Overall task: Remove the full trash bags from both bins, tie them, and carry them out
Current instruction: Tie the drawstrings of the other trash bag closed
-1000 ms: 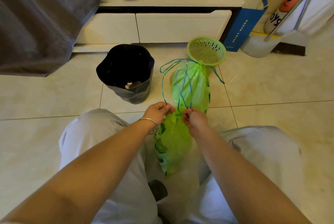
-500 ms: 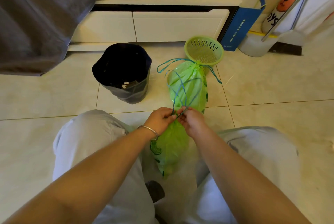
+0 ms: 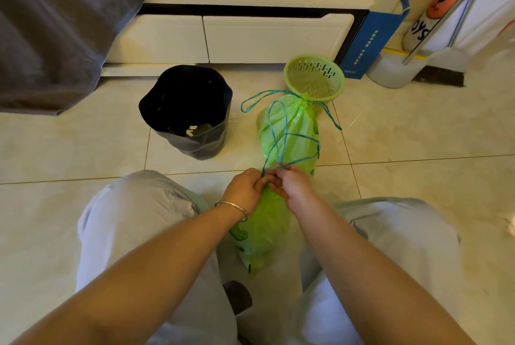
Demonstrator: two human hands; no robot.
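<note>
Two green trash bags lie on the tiled floor in front of my knees. The far green bag (image 3: 289,127) is cinched at its top with loose blue drawstring loops. The near green bag (image 3: 262,236) lies between my knees. My left hand (image 3: 245,188) and my right hand (image 3: 292,184) meet at its neck, both pinching the blue drawstring (image 3: 281,149), whose loops lie over the far bag. To the left stands a black-lined bin (image 3: 189,116) with some rubbish inside. An empty green basket bin (image 3: 315,77) stands behind the far bag.
A white low cabinet (image 3: 237,38) with drawers runs along the back. A grey cloth-covered piece of furniture (image 3: 55,24) fills the upper left. A blue paper bag (image 3: 373,38) and a white stand base (image 3: 395,71) with metal poles sit at the upper right.
My hands have come together at the near bag's neck, drawing the blue string loops in. The view has shifted slightly.
</note>
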